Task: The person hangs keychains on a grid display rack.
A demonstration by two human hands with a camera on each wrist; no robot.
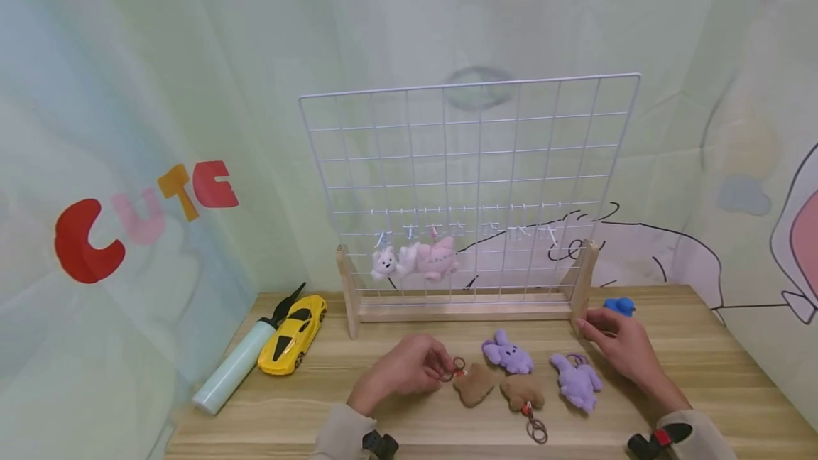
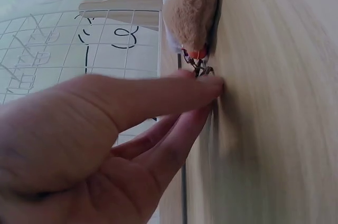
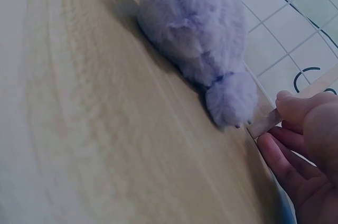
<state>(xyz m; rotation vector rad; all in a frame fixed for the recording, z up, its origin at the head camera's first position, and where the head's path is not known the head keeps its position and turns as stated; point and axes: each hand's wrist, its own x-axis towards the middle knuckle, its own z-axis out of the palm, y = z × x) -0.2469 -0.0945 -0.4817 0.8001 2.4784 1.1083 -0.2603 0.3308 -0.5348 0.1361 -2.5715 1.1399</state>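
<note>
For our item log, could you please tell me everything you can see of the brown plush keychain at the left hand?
The brown plush keychain looks soft and fuzzy, with a red-orange piece linking it to dark, metal-looking rings. It lies on the wood-grained table, close beside another brown plush; whether they touch is unclear. The left hand pinches its ring end. No face shows.

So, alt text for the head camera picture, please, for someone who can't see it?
A person's left hand pinches a brown plush keychain at its ringed end on a wooden table, while the right hand grips the stand of a white wire rack hung with small plushies. Two purple plush toys and another brown keychain lie nearby.
</note>
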